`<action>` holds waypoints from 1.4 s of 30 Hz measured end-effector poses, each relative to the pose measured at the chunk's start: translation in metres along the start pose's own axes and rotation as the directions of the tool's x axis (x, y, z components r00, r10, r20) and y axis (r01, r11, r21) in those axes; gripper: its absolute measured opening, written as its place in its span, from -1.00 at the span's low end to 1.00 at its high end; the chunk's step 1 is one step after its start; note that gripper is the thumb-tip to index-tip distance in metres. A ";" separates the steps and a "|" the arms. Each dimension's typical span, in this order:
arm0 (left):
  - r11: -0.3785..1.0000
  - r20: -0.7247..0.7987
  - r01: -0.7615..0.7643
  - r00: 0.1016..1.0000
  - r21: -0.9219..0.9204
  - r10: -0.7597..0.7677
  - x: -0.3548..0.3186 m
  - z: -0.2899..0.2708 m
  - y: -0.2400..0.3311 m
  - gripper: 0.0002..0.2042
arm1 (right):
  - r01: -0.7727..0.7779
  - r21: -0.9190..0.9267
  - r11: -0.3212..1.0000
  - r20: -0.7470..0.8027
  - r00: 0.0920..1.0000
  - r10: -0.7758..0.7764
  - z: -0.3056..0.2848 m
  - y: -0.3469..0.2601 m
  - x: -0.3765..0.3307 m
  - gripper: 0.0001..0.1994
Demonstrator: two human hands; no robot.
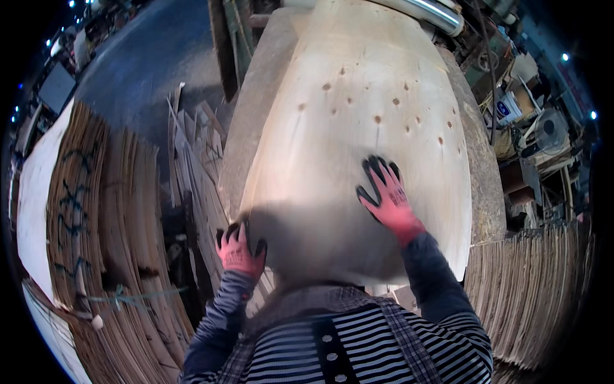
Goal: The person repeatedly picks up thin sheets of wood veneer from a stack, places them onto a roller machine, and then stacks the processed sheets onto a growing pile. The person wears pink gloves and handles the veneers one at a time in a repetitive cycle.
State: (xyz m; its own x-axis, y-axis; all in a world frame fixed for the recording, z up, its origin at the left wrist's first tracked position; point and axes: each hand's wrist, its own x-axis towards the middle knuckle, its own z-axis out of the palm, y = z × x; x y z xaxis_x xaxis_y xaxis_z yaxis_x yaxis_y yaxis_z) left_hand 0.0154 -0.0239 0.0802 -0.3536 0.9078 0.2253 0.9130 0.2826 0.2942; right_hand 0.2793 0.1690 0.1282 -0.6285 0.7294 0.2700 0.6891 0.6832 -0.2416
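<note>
Resting over wood: the right hand, in a pink glove with black fingertips, is spread wide, with nothing grasped.
Sheet: beneath it, a broad, pale, brown-knotted wooden sheet is laid across a worn grey-brown board.
Near left corner: the left hand, similarly gloved, is seen with thumb parted; whether the edge is gripped cannot be told.
Flanks: brown stacks of thin wood are piled on both sides.
</note>
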 end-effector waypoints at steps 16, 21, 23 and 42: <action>0.146 0.467 0.466 0.709 -0.873 0.529 -0.022 -0.086 0.005 -0.59 | -0.264 -0.007 0.964 -0.365 0.899 0.243 -0.062 -0.112 -0.240 -0.59; 0.923 0.038 -0.047 0.997 -0.383 0.067 -0.014 0.082 -0.115 -0.56 | -0.275 -0.208 0.939 -0.268 0.939 0.215 -0.087 -0.137 -0.201 -0.58; 0.900 -0.089 -0.139 0.990 -0.414 0.112 -0.015 0.104 -0.111 -0.61 | -0.235 -0.160 0.959 -0.174 0.963 0.207 -0.091 -0.125 -0.163 -0.49; 0.660 0.483 0.571 0.807 -0.488 -0.341 0.000 0.047 -0.080 -0.69 | -0.355 -0.111 0.928 -0.107 0.933 0.344 0.023 0.127 0.152 -0.41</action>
State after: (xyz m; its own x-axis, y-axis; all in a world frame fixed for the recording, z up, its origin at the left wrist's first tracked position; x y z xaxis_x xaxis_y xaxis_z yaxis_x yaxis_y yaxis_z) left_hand -0.0482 -0.0324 0.0131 -0.4987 0.7852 -0.3670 0.3012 0.5540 0.7761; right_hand 0.2631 0.3671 0.1176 -0.3106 0.9118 0.2685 0.9028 0.3714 -0.2170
